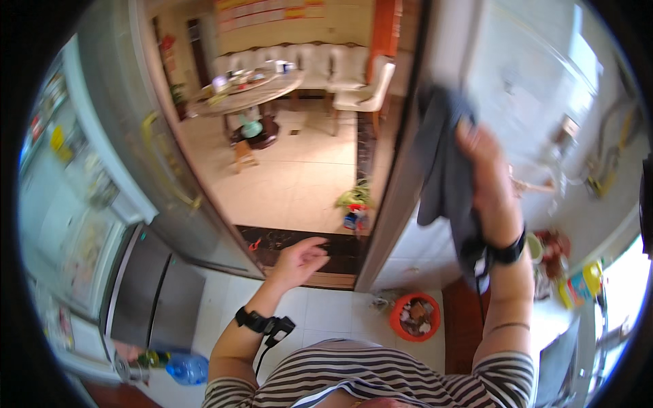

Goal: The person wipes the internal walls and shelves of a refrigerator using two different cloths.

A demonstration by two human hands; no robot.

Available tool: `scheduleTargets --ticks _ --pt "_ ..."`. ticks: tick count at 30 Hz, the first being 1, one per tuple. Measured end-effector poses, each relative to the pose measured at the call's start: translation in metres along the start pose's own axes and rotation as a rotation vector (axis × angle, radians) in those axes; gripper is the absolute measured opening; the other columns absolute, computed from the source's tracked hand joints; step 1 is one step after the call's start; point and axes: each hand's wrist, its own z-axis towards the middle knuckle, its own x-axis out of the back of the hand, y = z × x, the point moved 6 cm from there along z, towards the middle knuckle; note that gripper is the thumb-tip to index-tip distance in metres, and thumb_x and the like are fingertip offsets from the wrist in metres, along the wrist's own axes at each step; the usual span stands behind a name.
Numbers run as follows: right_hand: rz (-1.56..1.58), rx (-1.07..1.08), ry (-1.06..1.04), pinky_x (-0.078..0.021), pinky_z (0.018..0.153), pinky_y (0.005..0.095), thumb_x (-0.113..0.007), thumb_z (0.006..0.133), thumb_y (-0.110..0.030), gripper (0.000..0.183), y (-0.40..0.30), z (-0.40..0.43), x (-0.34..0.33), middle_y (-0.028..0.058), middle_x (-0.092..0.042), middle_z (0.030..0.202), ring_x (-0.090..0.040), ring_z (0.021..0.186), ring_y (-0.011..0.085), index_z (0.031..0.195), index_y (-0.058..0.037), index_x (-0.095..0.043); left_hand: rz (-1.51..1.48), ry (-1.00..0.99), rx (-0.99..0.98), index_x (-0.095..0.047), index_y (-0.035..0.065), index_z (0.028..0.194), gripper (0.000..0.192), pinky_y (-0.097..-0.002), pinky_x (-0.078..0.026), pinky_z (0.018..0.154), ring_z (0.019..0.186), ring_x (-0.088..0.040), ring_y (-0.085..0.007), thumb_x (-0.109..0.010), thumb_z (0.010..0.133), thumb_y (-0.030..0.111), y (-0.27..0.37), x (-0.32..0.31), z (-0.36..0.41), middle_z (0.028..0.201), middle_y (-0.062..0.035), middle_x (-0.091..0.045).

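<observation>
A dark grey cloth [438, 158] hangs from my raised right hand [487, 168], which grips it against the right side of the door frame [403, 153]. Its upper end is blurred, and a loose fold trails down past my wrist. My left hand [301, 261] holds nothing; its fingers are loosely curled and apart, in front of the dark stone threshold [336, 255]. On the left stands a framed glass door panel [117, 102] with a curved yellow handle [166, 163]. A strap with a small device is on each wrist.
An orange bin [416, 336] holding waste stands on the white floor tiles. A spray bottle [355, 217] and a plant [354, 196] are beyond the threshold. Farther off are a round table [270, 89] and pale chairs [352, 97]. A blue water bottle [187, 369] lies at lower left.
</observation>
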Motion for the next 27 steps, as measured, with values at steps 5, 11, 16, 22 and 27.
scheduleTargets --ticks 5,11,16,22,27 --pt "0.273 -0.509 -0.149 -0.0508 0.075 0.0310 -0.049 0.091 -0.019 0.024 0.146 -0.049 -0.072 0.0085 -0.063 0.096 -0.061 0.085 0.0178 0.106 -0.0018 -0.056 -0.251 -0.001 -0.135 -0.042 0.0050 0.125 0.049 -0.0313 -0.045 0.085 0.099 -0.055 -0.0183 -0.062 0.081 0.009 0.022 -0.005 -0.024 0.110 -0.0110 -0.056" --pt "0.360 -0.582 -0.375 -0.0477 0.081 0.0305 -0.046 0.093 -0.020 0.027 0.211 -0.039 -0.176 0.0059 -0.060 0.103 -0.058 0.091 0.0159 0.113 -0.0034 -0.052 0.173 0.306 -0.132 -0.051 0.0031 0.114 0.035 -0.0318 -0.047 0.076 0.088 -0.062 -0.0212 -0.056 0.086 0.024 -0.001 0.083 -0.088 0.095 -0.0165 -0.062" --pt "0.182 -0.561 -0.474 -0.0477 0.080 0.0289 -0.046 0.093 -0.022 0.029 0.249 -0.025 -0.266 0.0055 -0.061 0.099 -0.058 0.088 0.0145 0.111 -0.0014 -0.053 0.528 0.745 0.003 -0.055 0.0045 0.108 0.027 -0.0358 -0.048 0.066 0.072 -0.060 -0.0308 -0.055 0.084 0.017 0.013 0.209 -0.195 0.081 -0.0157 -0.062" --pt "0.141 -0.618 -0.682 -0.0487 0.074 0.0259 -0.051 0.091 -0.021 0.029 0.271 -0.048 -0.389 0.0069 -0.062 0.094 -0.059 0.083 0.0132 0.107 0.0021 -0.056 0.967 0.972 -0.085 -0.053 0.0076 0.114 0.035 -0.0364 -0.045 0.074 0.086 -0.054 -0.0299 -0.058 0.080 0.012 0.039 0.285 -0.291 0.095 -0.0126 -0.056" --pt "-0.115 -0.359 -0.997 -0.0463 0.067 0.0245 -0.060 0.085 -0.021 0.027 0.278 -0.050 -0.497 0.0043 -0.062 0.087 -0.057 0.074 0.0120 0.099 0.0024 -0.060 1.134 1.149 -0.062 -0.053 0.0070 0.115 0.038 -0.0341 -0.045 0.076 0.087 -0.055 -0.0312 -0.059 0.079 0.012 0.042 0.323 -0.368 0.098 -0.0138 -0.057"
